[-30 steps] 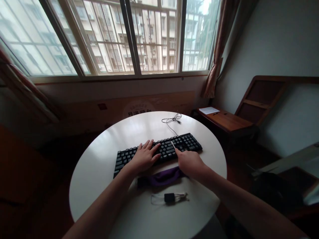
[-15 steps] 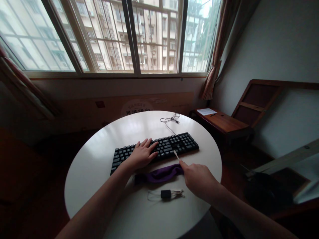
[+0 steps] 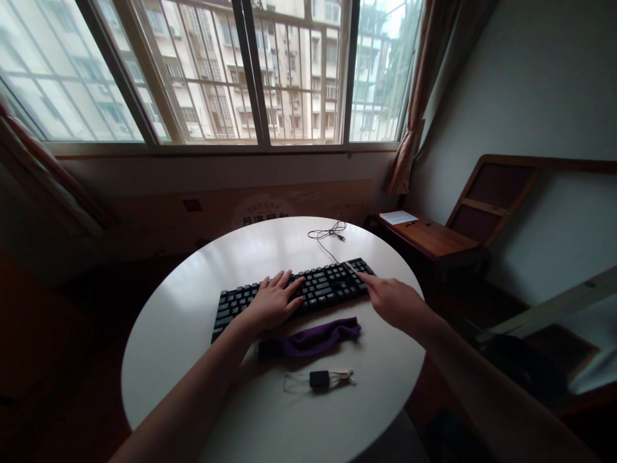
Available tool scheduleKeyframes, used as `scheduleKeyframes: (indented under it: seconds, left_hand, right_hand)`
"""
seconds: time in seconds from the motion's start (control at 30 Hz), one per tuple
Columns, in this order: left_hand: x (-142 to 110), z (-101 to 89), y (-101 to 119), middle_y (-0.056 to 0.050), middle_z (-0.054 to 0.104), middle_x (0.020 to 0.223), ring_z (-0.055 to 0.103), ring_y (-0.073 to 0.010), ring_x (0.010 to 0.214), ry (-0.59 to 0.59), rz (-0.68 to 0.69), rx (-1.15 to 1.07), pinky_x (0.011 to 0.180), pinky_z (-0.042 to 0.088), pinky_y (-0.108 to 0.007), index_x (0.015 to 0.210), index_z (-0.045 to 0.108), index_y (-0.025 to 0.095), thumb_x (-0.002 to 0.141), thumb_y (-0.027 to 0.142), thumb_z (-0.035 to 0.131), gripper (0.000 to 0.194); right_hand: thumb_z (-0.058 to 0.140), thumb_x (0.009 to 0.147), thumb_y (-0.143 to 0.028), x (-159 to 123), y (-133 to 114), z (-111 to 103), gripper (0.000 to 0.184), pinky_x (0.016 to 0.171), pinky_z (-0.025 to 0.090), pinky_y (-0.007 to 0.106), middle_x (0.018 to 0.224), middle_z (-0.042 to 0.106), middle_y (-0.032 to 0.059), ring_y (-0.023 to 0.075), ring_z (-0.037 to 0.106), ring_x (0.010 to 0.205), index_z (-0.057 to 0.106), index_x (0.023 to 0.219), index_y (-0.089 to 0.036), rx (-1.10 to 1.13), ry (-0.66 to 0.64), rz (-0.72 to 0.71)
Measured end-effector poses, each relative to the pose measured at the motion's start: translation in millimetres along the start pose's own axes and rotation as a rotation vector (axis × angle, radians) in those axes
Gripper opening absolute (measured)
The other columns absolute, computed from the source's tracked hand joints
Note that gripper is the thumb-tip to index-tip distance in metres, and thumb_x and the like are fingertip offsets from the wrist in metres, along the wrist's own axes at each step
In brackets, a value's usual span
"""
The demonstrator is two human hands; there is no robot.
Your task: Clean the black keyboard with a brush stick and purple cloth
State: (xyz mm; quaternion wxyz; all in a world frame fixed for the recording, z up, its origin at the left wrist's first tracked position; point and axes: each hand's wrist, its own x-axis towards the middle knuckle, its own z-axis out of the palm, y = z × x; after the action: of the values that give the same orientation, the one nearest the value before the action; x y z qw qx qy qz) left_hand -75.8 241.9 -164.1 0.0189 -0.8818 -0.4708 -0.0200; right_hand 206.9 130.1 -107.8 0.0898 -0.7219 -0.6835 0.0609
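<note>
Nearest me on the round white table lay a small black block with thin pale pieces jutting from its right side; I could not make out quite what it was. It sat between my forearms, where neither crossed it. Just beyond it stretched a crumpled purple cloth, near the keyboard but apart from it, probably there to be within easy reach. The keyboard lay flat, slightly slanted, under my two hands. My left hand held nothing; its fingers were spread wide over the left-hand keys, I'd say to stop the board sliding. My right hand was closed on a pale stick, pinched at its near end so that the tip stayed visible over the right-hand keys; whether it touched them I could not tell. Past the board, its cable lay looped with the plug loose, which put the cord out of my hands' way. Farther off stood the barred window.
</note>
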Motion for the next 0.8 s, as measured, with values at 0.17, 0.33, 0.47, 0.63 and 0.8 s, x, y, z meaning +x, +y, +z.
scheduleKeyframes:
  seconds: [0.17, 0.33, 0.47, 0.63, 0.8]
  left_hand:
    - [-1.4, -1.7, 0.6, -0.011, 0.023, 0.158, 0.019, -0.0312, 0.146, -0.008, -0.003, 0.009, 0.115, 0.018, -0.056, 0.150, 0.031, 0.034, 0.097, 0.057, 0.035, 0.059]
    - [-1.6, -1.5, 0.3, -0.012, 0.023, 0.158, 0.019, -0.0313, 0.146, -0.012, 0.001, 0.013, 0.115, 0.019, -0.056, 0.150, 0.031, 0.033, 0.096, 0.058, 0.034, 0.060]
    - [-1.1, -0.6, -0.2, -0.011, 0.023, 0.159, 0.019, -0.0319, 0.146, -0.010, 0.004, -0.001, 0.115, 0.018, -0.057, 0.150, 0.031, 0.033, 0.096, 0.059, 0.035, 0.060]
    - [-2.3, -3.3, 1.5, -0.011, 0.023, 0.158, 0.020, -0.0324, 0.146, -0.007, -0.001, -0.019, 0.115, 0.018, -0.057, 0.150, 0.032, 0.033, 0.096, 0.058, 0.036, 0.060]
    - [-4.4, -5.0, 3.7, -0.009, 0.024, 0.158, 0.020, -0.0319, 0.146, -0.011, 0.012, -0.014, 0.115, 0.018, -0.057, 0.149, 0.034, 0.034, 0.095, 0.058, 0.038, 0.059]
  right_hand:
    - [0.028, 0.099, -0.030, 54.8, -9.8, 14.7, 0.046, 0.083, 0.043, 0.025, 0.120, 0.062, 0.0048, 0.0187, 0.061, 0.104, 0.049, 0.140, -0.033, -0.013, -0.074, -0.017]
    - [0.031, 0.095, -0.026, 72.1, -15.7, 24.8, 0.044, 0.084, 0.044, 0.027, 0.115, 0.063, 0.0058, 0.0187, 0.061, 0.101, 0.057, 0.130, -0.031, -0.043, -0.109, -0.023]
    - [0.028, 0.097, -0.027, 75.8, -13.8, 27.5, 0.045, 0.084, 0.045, 0.026, 0.117, 0.062, 0.0066, 0.0183, 0.061, 0.103, 0.056, 0.132, -0.030, -0.054, -0.111, -0.023]
    - [0.032, 0.097, -0.028, 70.4, -12.1, 32.2, 0.046, 0.086, 0.045, 0.028, 0.119, 0.062, 0.0077, 0.0191, 0.061, 0.103, 0.052, 0.138, -0.030, -0.082, -0.112, -0.021]
    - [0.029, 0.098, -0.029, 53.1, -6.6, 32.9, 0.047, 0.083, 0.046, 0.028, 0.117, 0.063, 0.0072, 0.0197, 0.062, 0.101, 0.047, 0.142, -0.032, -0.089, -0.104, -0.011]
